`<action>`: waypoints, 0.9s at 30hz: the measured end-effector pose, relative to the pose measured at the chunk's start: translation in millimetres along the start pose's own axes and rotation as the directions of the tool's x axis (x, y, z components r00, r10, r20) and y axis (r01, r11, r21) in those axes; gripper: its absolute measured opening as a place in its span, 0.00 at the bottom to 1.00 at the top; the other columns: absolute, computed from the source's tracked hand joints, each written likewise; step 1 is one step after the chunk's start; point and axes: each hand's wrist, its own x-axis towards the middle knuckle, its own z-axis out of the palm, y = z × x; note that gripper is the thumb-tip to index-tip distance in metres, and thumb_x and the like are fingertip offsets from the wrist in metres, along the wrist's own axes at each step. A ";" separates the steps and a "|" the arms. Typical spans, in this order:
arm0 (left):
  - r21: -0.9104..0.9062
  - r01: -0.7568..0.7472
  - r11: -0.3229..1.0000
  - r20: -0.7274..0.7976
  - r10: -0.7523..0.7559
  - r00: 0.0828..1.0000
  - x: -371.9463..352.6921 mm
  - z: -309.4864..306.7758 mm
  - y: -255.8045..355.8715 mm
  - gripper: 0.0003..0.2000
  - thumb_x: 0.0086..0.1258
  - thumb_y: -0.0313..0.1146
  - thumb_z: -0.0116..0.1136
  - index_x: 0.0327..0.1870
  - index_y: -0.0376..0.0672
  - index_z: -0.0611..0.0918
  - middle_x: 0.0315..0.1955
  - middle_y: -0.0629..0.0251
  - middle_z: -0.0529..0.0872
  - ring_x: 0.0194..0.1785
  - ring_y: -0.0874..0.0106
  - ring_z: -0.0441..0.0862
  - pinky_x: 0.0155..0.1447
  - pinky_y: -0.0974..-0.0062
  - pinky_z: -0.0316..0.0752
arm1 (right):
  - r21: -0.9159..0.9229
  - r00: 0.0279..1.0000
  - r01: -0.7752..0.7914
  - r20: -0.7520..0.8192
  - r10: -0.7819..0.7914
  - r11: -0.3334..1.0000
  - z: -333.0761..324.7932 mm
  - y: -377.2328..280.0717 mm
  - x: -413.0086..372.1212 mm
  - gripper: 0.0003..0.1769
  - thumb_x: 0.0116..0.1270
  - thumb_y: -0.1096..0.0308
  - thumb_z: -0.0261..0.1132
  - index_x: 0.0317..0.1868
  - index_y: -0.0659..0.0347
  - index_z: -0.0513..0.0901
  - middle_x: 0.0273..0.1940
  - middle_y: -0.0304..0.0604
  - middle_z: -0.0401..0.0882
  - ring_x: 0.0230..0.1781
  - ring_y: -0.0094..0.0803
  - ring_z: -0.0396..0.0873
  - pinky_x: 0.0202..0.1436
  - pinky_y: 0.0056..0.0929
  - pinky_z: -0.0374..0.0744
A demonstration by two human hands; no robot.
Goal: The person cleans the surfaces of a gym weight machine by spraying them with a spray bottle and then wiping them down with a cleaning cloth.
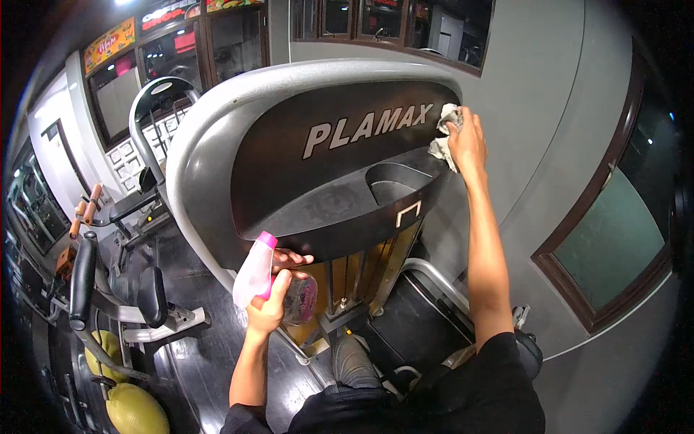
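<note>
My left hand is wrapped round a spray bottle with a pink and white head and a clear body, in front of the machine's lower left edge. At the upper right, my right hand grips a crumpled whitish cloth. The cloth rests against the right end of the black panel, just beside the "PLAMAX" lettering. Below that panel runs a dark shelf with a recessed holder at its right. A silver-grey rim frames the whole gym machine top.
Another exercise machine with black pads stands on the left, near yellow-green balls. A grey wall and a brown-framed window are close on the right. Under the shelf are metal rods and a silver tube frame.
</note>
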 end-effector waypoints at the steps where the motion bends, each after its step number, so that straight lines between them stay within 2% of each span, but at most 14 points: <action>1: -0.014 0.009 1.000 0.001 -0.009 1.000 -0.5 -0.2 -0.4 0.11 0.72 0.30 0.48 0.51 0.36 0.68 0.43 0.54 0.76 0.51 0.55 0.80 0.47 0.67 0.80 | -0.100 0.994 -0.048 0.096 0.057 0.994 -10.9 -8.6 -3.2 0.19 0.65 0.62 0.60 0.55 0.57 0.73 0.50 0.50 0.76 0.51 0.51 0.76 0.50 0.48 0.75; 2: -0.017 0.015 1.000 0.003 -0.015 1.000 -1.0 -0.2 -0.6 0.11 0.72 0.30 0.48 0.51 0.36 0.68 0.43 0.54 0.76 0.51 0.55 0.80 0.47 0.67 0.80 | -0.105 0.993 -0.051 0.100 0.062 0.993 -18.0 -12.8 -4.0 0.19 0.65 0.62 0.60 0.55 0.57 0.73 0.50 0.50 0.76 0.51 0.51 0.76 0.50 0.48 0.75; 4: 0.007 0.019 1.000 -0.005 -0.019 1.000 -1.4 0.1 0.6 0.11 0.72 0.31 0.48 0.51 0.36 0.68 0.43 0.53 0.76 0.51 0.55 0.80 0.47 0.66 0.79 | -0.199 0.884 -0.086 0.436 0.167 0.976 -26.3 -17.4 -5.3 0.20 0.66 0.61 0.60 0.57 0.56 0.75 0.51 0.52 0.78 0.53 0.49 0.76 0.53 0.46 0.75; 6: 0.008 0.023 1.000 -0.002 -0.023 1.000 -0.7 1.0 2.2 0.11 0.72 0.31 0.48 0.51 0.36 0.68 0.43 0.53 0.76 0.51 0.55 0.80 0.47 0.66 0.79 | -0.190 0.900 -0.078 0.409 0.152 0.979 -25.0 -16.5 -3.7 0.20 0.65 0.61 0.61 0.57 0.54 0.78 0.50 0.53 0.79 0.53 0.49 0.77 0.56 0.44 0.75; 9: -0.001 -0.003 1.000 -0.001 0.003 1.000 -0.1 0.9 1.1 0.11 0.72 0.30 0.48 0.51 0.36 0.68 0.43 0.53 0.76 0.51 0.55 0.80 0.47 0.66 0.79 | 0.032 0.769 0.147 0.624 -0.135 0.989 -30.3 -24.3 2.0 0.20 0.63 0.60 0.64 0.54 0.57 0.79 0.47 0.54 0.81 0.49 0.48 0.79 0.55 0.42 0.76; 10: 0.013 -0.007 1.000 -0.006 0.007 1.000 0.2 0.4 0.7 0.11 0.72 0.30 0.48 0.51 0.36 0.68 0.43 0.53 0.76 0.51 0.55 0.80 0.47 0.66 0.80 | 0.043 0.744 0.204 0.643 -0.183 0.978 -37.9 -36.6 -2.3 0.21 0.62 0.60 0.64 0.54 0.57 0.79 0.47 0.55 0.81 0.49 0.47 0.80 0.55 0.43 0.76; 12: 0.027 -0.009 1.000 -0.008 0.009 1.000 0.6 1.2 0.8 0.11 0.72 0.30 0.48 0.51 0.36 0.68 0.43 0.53 0.76 0.51 0.55 0.80 0.47 0.66 0.80 | 0.189 0.698 0.318 0.617 -0.364 0.929 -37.2 -40.3 -5.3 0.21 0.61 0.59 0.65 0.54 0.55 0.80 0.47 0.54 0.81 0.49 0.47 0.80 0.54 0.42 0.76; 13: 0.031 -0.013 0.999 -0.012 0.014 1.000 0.7 1.9 1.7 0.11 0.72 0.30 0.48 0.51 0.35 0.68 0.43 0.53 0.76 0.51 0.55 0.79 0.46 0.67 0.80 | 0.186 0.712 0.323 0.598 -0.368 0.928 -38.7 -39.5 -5.2 0.21 0.59 0.58 0.66 0.52 0.53 0.81 0.46 0.51 0.82 0.48 0.46 0.80 0.53 0.43 0.77; 14: 0.035 -0.017 0.999 -0.017 0.018 1.000 0.4 2.0 2.8 0.11 0.72 0.29 0.48 0.51 0.35 0.69 0.43 0.53 0.76 0.51 0.55 0.79 0.46 0.67 0.81 | 0.184 0.712 0.320 0.600 -0.364 0.929 -37.7 -34.0 -1.4 0.21 0.59 0.58 0.66 0.52 0.53 0.81 0.46 0.51 0.82 0.48 0.46 0.80 0.53 0.43 0.77; 16: 0.050 -0.010 0.999 -0.028 0.011 1.000 0.2 4.4 4.8 0.11 0.72 0.29 0.47 0.50 0.35 0.69 0.43 0.53 0.76 0.51 0.55 0.79 0.45 0.67 0.81 | -0.024 0.780 0.177 0.613 -0.125 0.984 -36.3 -16.6 10.4 0.23 0.57 0.54 0.67 0.52 0.54 0.81 0.43 0.51 0.83 0.45 0.47 0.81 0.49 0.42 0.77; 18: 0.067 -0.005 0.998 -0.043 0.008 0.999 -0.5 5.7 5.6 0.11 0.72 0.29 0.47 0.50 0.35 0.69 0.43 0.53 0.75 0.51 0.56 0.80 0.45 0.67 0.81 | -0.323 0.886 0.113 0.461 0.052 0.940 -37.7 -6.2 13.4 0.17 0.56 0.55 0.68 0.45 0.52 0.85 0.40 0.51 0.84 0.43 0.44 0.82 0.47 0.41 0.80; 20: 0.073 -0.024 0.997 -0.038 0.027 0.999 0.4 7.2 4.7 0.11 0.72 0.29 0.47 0.50 0.34 0.69 0.43 0.53 0.75 0.51 0.56 0.80 0.45 0.68 0.81 | -0.358 0.876 0.188 0.482 0.009 0.915 -26.6 -1.9 17.8 0.14 0.55 0.59 0.67 0.41 0.53 0.85 0.41 0.49 0.83 0.42 0.45 0.82 0.46 0.42 0.80; 23: 0.066 -0.033 0.997 -0.045 0.036 0.998 0.3 9.1 4.7 0.11 0.72 0.29 0.47 0.51 0.35 0.69 0.43 0.53 0.76 0.50 0.56 0.80 0.45 0.68 0.81 | -0.334 0.759 0.572 0.563 -0.329 0.749 -13.0 -27.0 3.7 0.12 0.52 0.68 0.66 0.38 0.52 0.86 0.41 0.48 0.78 0.40 0.47 0.81 0.44 0.44 0.80; 27: 0.061 -0.019 0.998 -0.056 0.023 0.998 -0.3 8.8 6.9 0.12 0.72 0.30 0.48 0.51 0.35 0.69 0.42 0.54 0.77 0.50 0.57 0.80 0.45 0.68 0.81 | 0.012 0.615 0.651 0.578 -0.536 0.759 -38.8 -71.7 -10.3 0.11 0.57 0.65 0.65 0.41 0.49 0.87 0.40 0.48 0.78 0.41 0.45 0.80 0.44 0.42 0.79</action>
